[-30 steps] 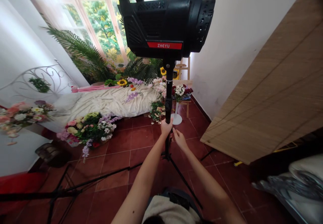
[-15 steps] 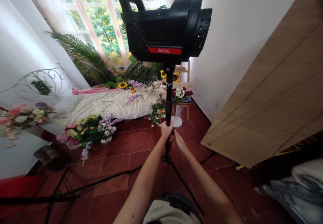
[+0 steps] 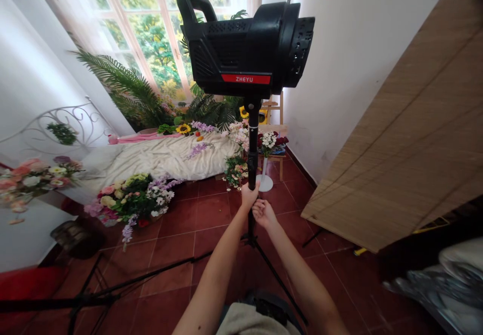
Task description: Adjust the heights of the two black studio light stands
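Note:
A black studio light (image 3: 230, 48) with a red label and a top handle sits on a black light stand (image 3: 253, 141) straight in front of me. My left hand (image 3: 249, 195) is wrapped around the stand's pole, below a joint in its tubing. Just below and to the right, my right hand (image 3: 264, 214) is closed against the pole with its fingers curled and palm turned up. Whatever is between those fingers is hidden. Under both hands the stand's legs (image 3: 277, 274) spread over the red tiled floor (image 3: 211, 212).
A bed (image 3: 169, 159) with a cream cover and flowers lies beneath the window. Flower bunches (image 3: 132, 194) stand before it. Another black stand (image 3: 90, 300) reaches in from the left. A wooden panel (image 3: 385, 139) leans at right. A white vase stand (image 3: 265, 181) is behind the pole.
My right hand has turned and curled its fingers, going from loosely spread beside the pole to closed at it. My left hand keeps its grip; the light appears slightly lower.

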A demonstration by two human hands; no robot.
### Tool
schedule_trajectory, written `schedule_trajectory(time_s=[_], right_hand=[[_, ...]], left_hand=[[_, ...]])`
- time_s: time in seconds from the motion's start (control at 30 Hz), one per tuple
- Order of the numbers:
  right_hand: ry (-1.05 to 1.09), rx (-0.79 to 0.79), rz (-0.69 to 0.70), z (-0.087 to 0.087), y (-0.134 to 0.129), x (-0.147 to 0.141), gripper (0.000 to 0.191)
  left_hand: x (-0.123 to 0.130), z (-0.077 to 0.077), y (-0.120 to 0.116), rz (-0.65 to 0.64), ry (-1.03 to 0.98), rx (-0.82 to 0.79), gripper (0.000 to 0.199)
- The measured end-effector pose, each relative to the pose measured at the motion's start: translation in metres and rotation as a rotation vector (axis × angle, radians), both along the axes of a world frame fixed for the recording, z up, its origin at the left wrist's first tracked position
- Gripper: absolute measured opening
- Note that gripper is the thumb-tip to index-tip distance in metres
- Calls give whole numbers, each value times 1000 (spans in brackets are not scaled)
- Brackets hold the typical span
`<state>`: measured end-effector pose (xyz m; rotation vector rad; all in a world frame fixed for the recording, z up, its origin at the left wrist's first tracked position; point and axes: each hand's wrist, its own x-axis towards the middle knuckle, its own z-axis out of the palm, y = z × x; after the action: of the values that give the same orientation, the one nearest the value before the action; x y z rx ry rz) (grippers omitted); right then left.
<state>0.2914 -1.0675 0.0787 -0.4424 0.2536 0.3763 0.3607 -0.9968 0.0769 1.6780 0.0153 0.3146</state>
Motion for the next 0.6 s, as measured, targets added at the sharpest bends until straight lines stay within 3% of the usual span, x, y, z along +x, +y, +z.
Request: schedule_trajectory(time_s=[0.1,0.37,0.5,0.6], right_hand=[[7,162,-8,9,-6,-1,26],[59,286,-46,22,-13,6,32],[10,249,-14,23,-16,0,31],[-28,57,46,14,-13,-7,25]], left_hand=[[2,-1,2,-17,-5,2,45],[3,0,7,-88,36,-26,43],[3,0,8,-94,28,-46,42],[1,2,8,-92,6,-43,41]])
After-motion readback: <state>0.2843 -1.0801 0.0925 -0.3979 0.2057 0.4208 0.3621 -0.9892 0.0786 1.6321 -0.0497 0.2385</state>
